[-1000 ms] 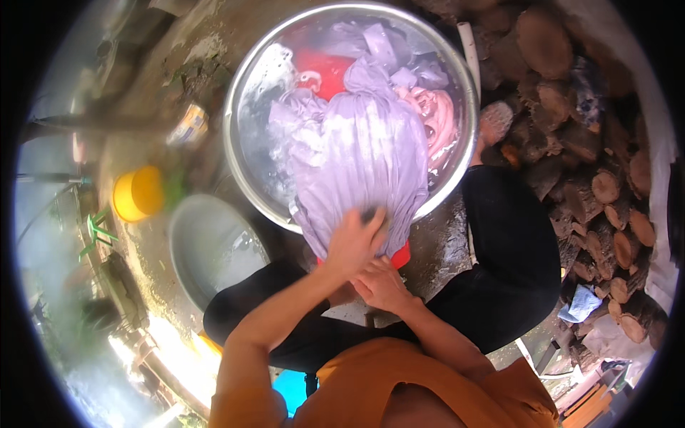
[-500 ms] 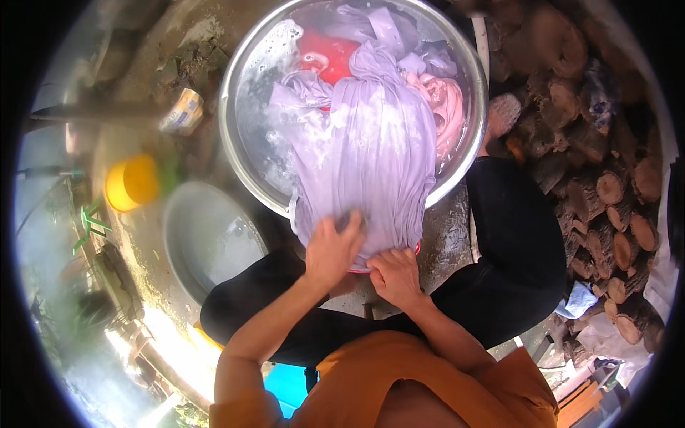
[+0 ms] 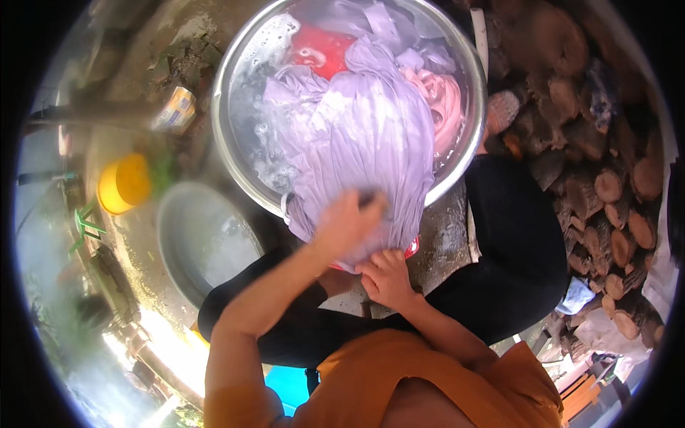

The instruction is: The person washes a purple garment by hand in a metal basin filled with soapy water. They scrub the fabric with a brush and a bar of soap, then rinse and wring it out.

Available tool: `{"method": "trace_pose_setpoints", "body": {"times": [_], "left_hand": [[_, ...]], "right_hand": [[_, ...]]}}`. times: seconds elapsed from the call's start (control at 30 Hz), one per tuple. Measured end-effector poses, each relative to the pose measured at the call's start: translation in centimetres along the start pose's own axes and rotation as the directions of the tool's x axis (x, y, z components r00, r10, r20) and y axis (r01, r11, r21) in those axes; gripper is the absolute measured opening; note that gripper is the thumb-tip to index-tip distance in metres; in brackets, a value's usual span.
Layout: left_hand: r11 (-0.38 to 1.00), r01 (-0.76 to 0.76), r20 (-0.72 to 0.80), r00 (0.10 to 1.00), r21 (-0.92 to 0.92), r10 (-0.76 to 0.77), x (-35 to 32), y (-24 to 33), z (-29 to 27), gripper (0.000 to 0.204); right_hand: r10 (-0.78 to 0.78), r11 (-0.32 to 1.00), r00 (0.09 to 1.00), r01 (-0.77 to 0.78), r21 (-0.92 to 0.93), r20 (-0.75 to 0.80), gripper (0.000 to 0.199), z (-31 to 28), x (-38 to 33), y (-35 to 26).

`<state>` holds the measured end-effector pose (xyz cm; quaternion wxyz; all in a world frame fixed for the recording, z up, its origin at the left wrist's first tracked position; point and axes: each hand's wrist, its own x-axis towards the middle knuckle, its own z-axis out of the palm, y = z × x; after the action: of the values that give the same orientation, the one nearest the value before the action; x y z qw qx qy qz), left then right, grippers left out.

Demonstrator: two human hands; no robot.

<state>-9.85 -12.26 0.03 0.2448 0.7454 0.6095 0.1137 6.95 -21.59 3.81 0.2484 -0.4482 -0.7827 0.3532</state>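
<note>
A wet lavender cloth (image 3: 371, 135) is draped from a big metal basin (image 3: 222, 118) over its near rim, towards me. On the cloth, my left hand (image 3: 349, 225) is closed round a small dark thing (image 3: 376, 202) that looks like a scrubbing brush, though motion blurs it. My right hand (image 3: 387, 278) pinches the cloth's near edge. Just beside those fingers, a bit of a red thing (image 3: 412, 247) shows from under the cloth; its kind is hidden. Within the basin lie soapy water, a red piece (image 3: 321, 53) and a pink cloth (image 3: 446, 107).
A shallow grey basin (image 3: 207, 242) stands on the left, beyond my knee. Further left is a yellow container (image 3: 125, 185), with a white-and-yellow packet (image 3: 175, 108) farther off. Cut logs (image 3: 621, 246) are piled on the right. My black-trousered legs flank the cloth.
My left hand has slid the dark thing forward and a little right over the cloth. The cloth's folds have shifted and bunched; my right hand keeps its hold near the edge.
</note>
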Motion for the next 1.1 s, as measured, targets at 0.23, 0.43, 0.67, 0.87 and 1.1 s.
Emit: {"method": "trace_pose_setpoints", "body": {"times": [0.23,0.43,0.67,0.87,1.1], "left_hand": [[0.801,0.597,-0.521,0.669,-0.048,-0.530,11.3,-12.1,-6.0,0.049],[0.585,0.615,-0.047,0.668,-0.528,-0.743,4.9,-18.5,-4.4,0.050],[0.978,-0.147,0.042,0.987,-0.145,0.155,-4.2,3.0,-2.8,0.050],[0.981,0.128,-0.148,0.983,0.149,-0.106,14.8,1.9,-2.2,0.035],[0.980,-0.200,-0.031,0.979,-0.019,0.200,0.6,6.5,-0.7,0.041]], "right_hand": [[0.048,0.995,0.999,-0.046,-0.086,0.020,0.026,-0.4,1.6,0.1],[0.032,0.999,0.999,-0.031,-0.038,0.034,0.029,-0.1,1.8,0.2],[-0.013,0.990,1.000,0.016,0.138,-0.022,0.025,0.8,-0.1,-0.4],[-0.068,0.968,0.995,0.049,0.245,0.072,0.022,1.2,-0.8,-0.5],[-0.144,0.961,0.989,0.144,0.235,-0.019,0.018,2.7,-1.7,0.6]]}}
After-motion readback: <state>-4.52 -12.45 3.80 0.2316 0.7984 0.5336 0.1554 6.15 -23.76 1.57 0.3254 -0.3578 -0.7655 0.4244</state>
